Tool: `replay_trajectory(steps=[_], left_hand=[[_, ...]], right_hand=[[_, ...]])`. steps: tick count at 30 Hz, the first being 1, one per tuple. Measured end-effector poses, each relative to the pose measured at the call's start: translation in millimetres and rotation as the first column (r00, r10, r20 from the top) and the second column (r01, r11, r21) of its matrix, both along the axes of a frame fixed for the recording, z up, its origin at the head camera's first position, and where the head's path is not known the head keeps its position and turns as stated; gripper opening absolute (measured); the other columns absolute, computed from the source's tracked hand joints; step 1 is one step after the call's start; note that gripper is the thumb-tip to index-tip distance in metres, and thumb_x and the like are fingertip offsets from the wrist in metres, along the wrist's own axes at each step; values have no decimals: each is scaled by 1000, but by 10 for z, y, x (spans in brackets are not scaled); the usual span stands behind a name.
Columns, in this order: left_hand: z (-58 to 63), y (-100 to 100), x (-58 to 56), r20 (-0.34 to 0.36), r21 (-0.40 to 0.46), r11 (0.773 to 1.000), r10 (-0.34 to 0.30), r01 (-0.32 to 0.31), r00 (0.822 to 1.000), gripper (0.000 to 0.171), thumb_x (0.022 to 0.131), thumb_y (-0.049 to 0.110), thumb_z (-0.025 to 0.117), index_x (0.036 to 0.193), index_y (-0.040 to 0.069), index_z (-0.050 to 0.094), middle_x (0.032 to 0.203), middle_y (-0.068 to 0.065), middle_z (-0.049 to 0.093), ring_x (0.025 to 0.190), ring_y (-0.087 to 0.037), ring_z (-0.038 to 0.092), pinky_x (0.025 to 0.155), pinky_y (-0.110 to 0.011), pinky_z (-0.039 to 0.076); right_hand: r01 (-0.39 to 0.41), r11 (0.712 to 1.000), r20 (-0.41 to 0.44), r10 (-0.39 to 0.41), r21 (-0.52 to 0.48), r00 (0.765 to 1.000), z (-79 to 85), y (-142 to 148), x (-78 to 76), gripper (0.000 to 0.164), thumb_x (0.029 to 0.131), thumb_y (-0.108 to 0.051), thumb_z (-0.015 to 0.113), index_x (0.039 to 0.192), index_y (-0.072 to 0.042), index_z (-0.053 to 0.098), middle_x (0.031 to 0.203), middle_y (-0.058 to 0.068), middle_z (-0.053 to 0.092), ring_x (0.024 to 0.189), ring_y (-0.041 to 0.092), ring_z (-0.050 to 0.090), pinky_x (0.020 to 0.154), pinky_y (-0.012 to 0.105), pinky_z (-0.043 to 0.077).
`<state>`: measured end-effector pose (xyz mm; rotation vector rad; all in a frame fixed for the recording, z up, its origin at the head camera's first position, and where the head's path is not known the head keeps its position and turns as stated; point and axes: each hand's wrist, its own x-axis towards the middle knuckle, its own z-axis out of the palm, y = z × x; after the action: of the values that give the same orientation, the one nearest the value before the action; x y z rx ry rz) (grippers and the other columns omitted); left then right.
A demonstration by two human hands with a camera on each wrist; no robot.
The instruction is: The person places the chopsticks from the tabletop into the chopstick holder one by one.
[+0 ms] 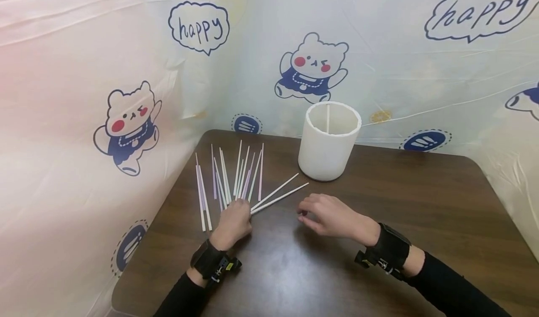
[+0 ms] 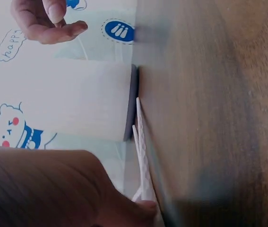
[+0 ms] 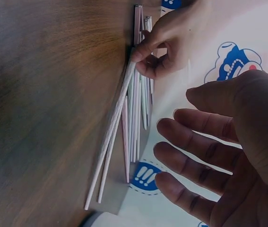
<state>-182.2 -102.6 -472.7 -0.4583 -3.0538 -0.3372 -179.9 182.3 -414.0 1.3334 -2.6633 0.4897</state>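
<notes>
I see tbl point(image 1: 421, 204) w/ white bin point(image 1: 326, 155) nr far edge. R hand point(image 1: 326, 214) is nr bin, fingers loose & apart; L hand point(image 1: 233, 221) pinches 2 white sticks point(image 1: 280, 198) at tbl's L, tips toward bin, beside pastel sticks point(image 1: 261, 172).

The tabletop point(image 1: 425, 190) showed dark brown wood grain and rounded far corners; a soft white glare point(image 1: 290, 279) lay at its near middle. Pale, creased sheeting point(image 1: 257, 64) hung behind it and along the left, pinkish at left, bluish-green toward the back. Its print comprised winking, red-cheeked bears point(image 1: 313, 69) in blue, speech bubbles point(image 1: 199, 26) reading "happy", and blue ovals point(image 1: 246, 124) with dashed outlines.
</notes>
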Motion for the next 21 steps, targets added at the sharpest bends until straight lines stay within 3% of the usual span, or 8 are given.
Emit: replay_trajectory(steps=[4, 7, 9, 12, 15, 17, 21], left_hand=[[79, -7, -8, -83, 59, 998, 14, -9, 996, 16, 80, -4, 71, 87, 2, 58, 73, -11, 63, 65, -29, 62, 52, -41, 53], [190, -6, -25, -63, 180, 983, 53, -41, 997, 14, 88, 1, 72, 86, 3, 59, 72, -9, 63, 65, -25, 62, 58, -39, 53], [271, -3, -40, -43, 280, 957, 91, -76, 995, 12, 91, 5, 72, 86, 3, 62, 75, -9, 66, 66, -22, 61, 61, -37, 52], [379, 5, -56, -57, 430, 895, 154, -115, 986, 10, 91, 10, 74, 89, 4, 67, 78, -10, 71, 68, -22, 62, 63, -36, 50], [454, 17, -95, -158, 528, 846, 180, -71, 971, 10, 89, 12, 78, 91, 4, 71, 83, -12, 75, 73, -26, 68, 68, -40, 53], [495, 34, -131, -243, 559, 829, 180, -14, 953, 10, 88, 12, 78, 92, 5, 73, 88, -11, 77, 81, -27, 72, 75, -42, 56], [598, 91, -198, -385, 601, 790, 160, 116, 909, 7, 90, 9, 76, 95, 5, 74, 93, -11, 77, 87, -26, 74, 74, -40, 61]], right_hand=[[26, 1000, 19, -26, -2, 999, 22, 27, -30, 6, 95, -21, 69, 95, -15, 72, 85, -6, 68, 77, 10, 61, 66, 24, 52], [51, 999, 51, -51, -8, 997, 36, 55, -59, 7, 95, -20, 70, 98, -15, 73, 88, -5, 69, 79, 12, 65, 67, 25, 53], [66, 998, 65, -65, -10, 996, 41, 77, -82, 7, 95, -20, 70, 99, -15, 73, 89, -6, 70, 79, 12, 65, 67, 25, 53], [77, 997, 78, -75, -25, 994, 51, 112, -117, 6, 95, -20, 70, 98, -16, 73, 89, -6, 70, 80, 12, 65, 67, 25, 53], [84, 995, 91, -79, -58, 993, 60, 147, -169, 6, 94, -18, 71, 98, -15, 73, 89, -7, 70, 81, 9, 65, 70, 25, 54], [93, 992, 105, -83, -88, 991, 78, 170, -200, 6, 93, -16, 72, 98, -14, 74, 89, -7, 71, 82, 7, 65, 72, 26, 56], [138, 981, 127, -121, -133, 984, 147, 210, -248, 6, 93, -14, 72, 98, -13, 74, 89, -6, 73, 84, 7, 67, 75, 33, 60]])
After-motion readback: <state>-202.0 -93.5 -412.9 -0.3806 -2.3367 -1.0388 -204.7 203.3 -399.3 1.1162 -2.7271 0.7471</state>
